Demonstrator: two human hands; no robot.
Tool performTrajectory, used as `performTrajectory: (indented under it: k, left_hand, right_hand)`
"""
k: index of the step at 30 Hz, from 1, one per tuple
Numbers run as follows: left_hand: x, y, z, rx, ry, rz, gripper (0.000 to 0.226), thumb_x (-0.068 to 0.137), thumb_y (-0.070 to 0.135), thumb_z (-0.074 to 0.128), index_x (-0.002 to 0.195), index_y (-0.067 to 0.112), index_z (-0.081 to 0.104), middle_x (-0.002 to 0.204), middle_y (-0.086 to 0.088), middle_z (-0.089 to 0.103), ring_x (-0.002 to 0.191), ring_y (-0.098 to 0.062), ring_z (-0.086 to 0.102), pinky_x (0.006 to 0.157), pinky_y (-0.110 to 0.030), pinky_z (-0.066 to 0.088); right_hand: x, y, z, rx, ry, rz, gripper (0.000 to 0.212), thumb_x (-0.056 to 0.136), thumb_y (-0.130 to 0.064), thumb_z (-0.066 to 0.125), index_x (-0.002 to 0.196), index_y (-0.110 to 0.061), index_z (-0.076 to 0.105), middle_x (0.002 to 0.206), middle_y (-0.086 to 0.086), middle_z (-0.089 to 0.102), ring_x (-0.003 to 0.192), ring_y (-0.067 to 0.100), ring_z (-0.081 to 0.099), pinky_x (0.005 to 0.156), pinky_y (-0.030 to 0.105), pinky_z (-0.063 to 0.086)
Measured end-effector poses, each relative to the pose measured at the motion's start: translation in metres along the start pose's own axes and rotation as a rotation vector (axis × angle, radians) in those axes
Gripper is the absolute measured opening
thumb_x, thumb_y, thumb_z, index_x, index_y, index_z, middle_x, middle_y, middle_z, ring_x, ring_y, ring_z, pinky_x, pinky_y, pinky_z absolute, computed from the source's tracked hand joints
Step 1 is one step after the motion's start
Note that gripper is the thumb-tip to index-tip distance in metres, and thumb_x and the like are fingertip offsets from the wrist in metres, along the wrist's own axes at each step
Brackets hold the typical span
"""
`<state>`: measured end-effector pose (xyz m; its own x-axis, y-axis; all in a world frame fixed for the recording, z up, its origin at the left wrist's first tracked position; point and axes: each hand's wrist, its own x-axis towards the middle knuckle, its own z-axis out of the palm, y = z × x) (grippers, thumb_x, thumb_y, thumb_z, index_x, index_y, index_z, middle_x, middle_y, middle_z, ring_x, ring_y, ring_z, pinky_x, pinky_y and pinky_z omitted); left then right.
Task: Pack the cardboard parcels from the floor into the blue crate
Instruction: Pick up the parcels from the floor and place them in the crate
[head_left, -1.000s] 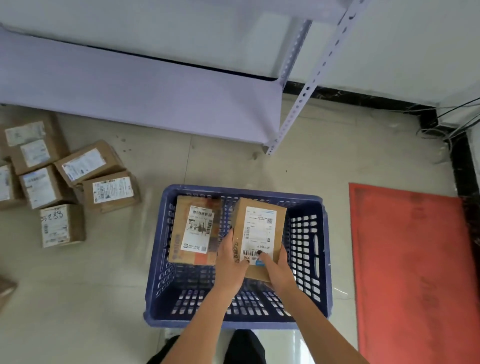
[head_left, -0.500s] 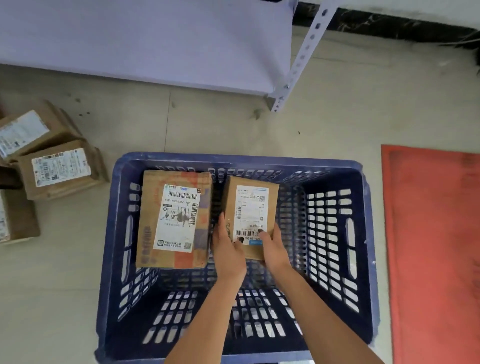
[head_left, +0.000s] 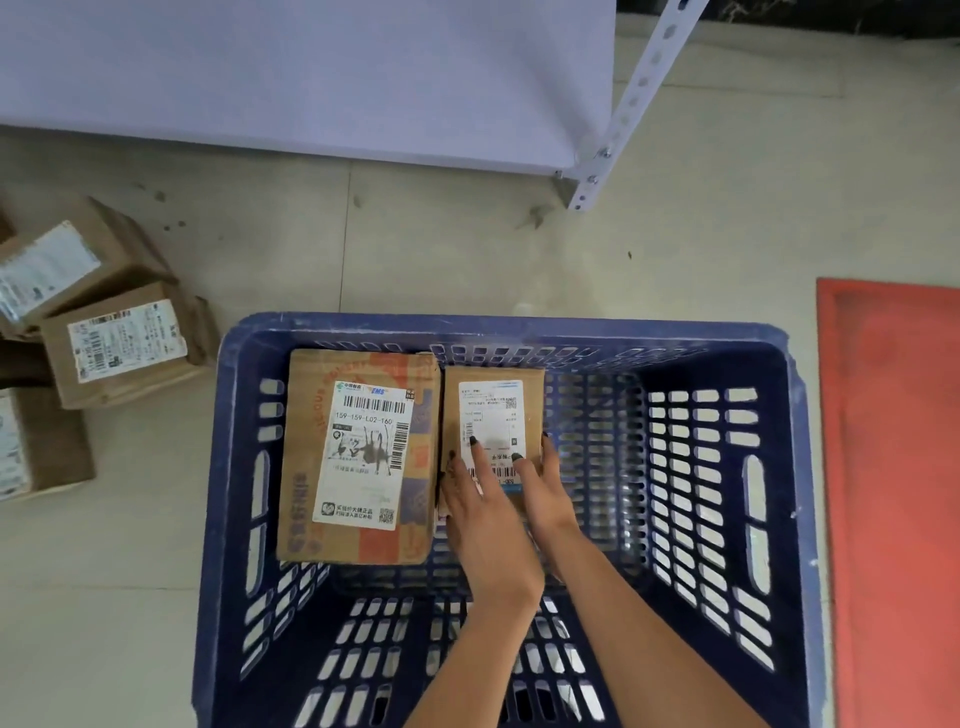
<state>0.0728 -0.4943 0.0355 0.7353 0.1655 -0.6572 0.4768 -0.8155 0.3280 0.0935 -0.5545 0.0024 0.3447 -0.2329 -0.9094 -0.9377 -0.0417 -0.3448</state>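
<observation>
The hands (head_left: 498, 514) are covering the small parcel's (head_left: 493, 415) near end and the lower part of its label. Floor parcels (head_left: 119, 343) at the left edge are getting cut off, their labels blurring out.

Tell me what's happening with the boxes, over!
Both hands, left and right, on the small parcel, inside the blue crate, beside the big parcel. More parcels wait on the floor. Nothing blocking.

We see: blue crate (head_left: 717, 343) scuffed matt perforated plastic | parcels (head_left: 358, 457) matt brown cardboard with smooth paper labels | floor (head_left: 467, 249) smooth pale tile | shelf post (head_left: 631, 104) painted punched metal
</observation>
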Motion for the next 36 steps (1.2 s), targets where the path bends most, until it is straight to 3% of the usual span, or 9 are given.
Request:
performTrajectory:
  k: [3,10,16,21,24,27,31,34,36]
  left_hand:
    - [0.006,-0.003,-0.009,-0.067,-0.016,0.002,0.086,0.083,-0.004,0.053,0.148,0.018,0.001,0.157,-0.005,0.006,0.145,-0.024,0.009,0.112,-0.035,0.031]
    - [0.002,0.007,-0.054,-0.116,-0.044,0.071,0.075,0.081,-0.014,0.04,0.146,0.018,0.02,0.145,-0.008,0.036,0.131,-0.024,0.038,0.103,-0.033,0.042]
    - [-0.031,0.03,-0.127,-0.165,-0.094,0.176,0.069,0.086,-0.011,0.035,0.146,0.02,0.022,0.146,-0.006,0.036,0.127,-0.024,0.046,0.103,-0.037,0.043]
    - [-0.049,0.026,-0.211,-0.264,0.022,0.221,0.057,0.091,-0.002,0.04,0.143,0.018,0.03,0.147,-0.002,0.036,0.134,-0.014,0.038,0.107,-0.021,0.031]
    - [-0.048,0.005,-0.267,-0.379,0.091,0.236,0.053,0.089,-0.005,0.042,0.137,0.017,0.04,0.136,-0.005,0.05,0.113,-0.008,0.053,0.088,-0.005,0.038]
    - [-0.037,-0.036,-0.329,-0.432,0.099,0.202,0.054,0.089,-0.003,0.043,0.139,0.018,0.039,0.14,-0.003,0.047,0.119,-0.011,0.051,0.098,-0.018,0.039]
    - [-0.015,-0.111,-0.407,-0.57,0.182,0.084,0.052,0.089,-0.006,0.041,0.137,0.015,0.042,0.138,-0.007,0.05,0.109,-0.011,0.056,0.088,-0.021,0.038]
    - [0.002,-0.16,-0.451,-0.545,0.214,0.093,0.05,0.089,-0.006,0.042,0.135,0.014,0.045,0.134,-0.009,0.054,0.117,-0.018,0.054,0.09,-0.022,0.04]
    - [0.021,-0.196,-0.479,-0.517,0.219,0.076,0.048,0.089,-0.004,0.045,0.134,0.012,0.046,0.13,-0.009,0.057,0.112,-0.018,0.056,0.088,-0.022,0.041]
  right_hand:
    - [-0.001,-0.004,-0.002,-0.123,0.006,0.005,0.07,0.092,-0.035,0.042,0.148,-0.035,0.0,0.15,0.008,0.035,0.125,0.033,0.045,0.097,0.039,0.042]
    - [-0.043,-0.03,-0.019,-0.219,0.03,-0.049,0.069,0.091,-0.024,0.046,0.149,-0.028,0.008,0.139,0.012,0.048,0.104,0.029,0.056,0.079,0.035,0.045]
    - [-0.116,-0.077,-0.02,-0.245,-0.015,-0.131,0.065,0.091,-0.019,0.047,0.148,-0.028,0.016,0.141,0.006,0.047,0.112,0.026,0.053,0.081,0.028,0.04]
    - [-0.172,-0.131,0.007,-0.226,-0.048,-0.238,0.066,0.092,-0.02,0.047,0.149,-0.027,0.014,0.151,0.009,0.034,0.131,0.028,0.041,0.095,0.03,0.035]
    - [-0.201,-0.159,0.038,-0.113,-0.054,-0.283,0.063,0.093,-0.016,0.048,0.148,-0.027,0.019,0.15,0.009,0.034,0.131,0.028,0.041,0.095,0.033,0.038]
    - [-0.233,-0.182,0.081,-0.027,-0.086,-0.324,0.064,0.092,-0.014,0.052,0.147,-0.028,0.023,0.148,0.005,0.035,0.127,0.025,0.044,0.086,0.029,0.04]
    - [-0.264,-0.21,0.161,0.03,-0.166,-0.318,0.062,0.091,-0.002,0.05,0.145,-0.025,0.031,0.099,0.001,0.054,0.09,0.014,0.052,0.064,0.012,0.045]
    - [-0.281,-0.23,0.224,0.054,-0.189,-0.332,0.061,0.089,-0.003,0.052,0.142,-0.029,0.037,0.122,0.007,0.054,0.11,0.018,0.05,0.083,0.017,0.042]
    - [-0.288,-0.243,0.276,0.084,-0.182,-0.332,0.058,0.089,-0.004,0.054,0.14,-0.028,0.041,0.12,0.003,0.058,0.101,0.013,0.053,0.087,0.021,0.038]
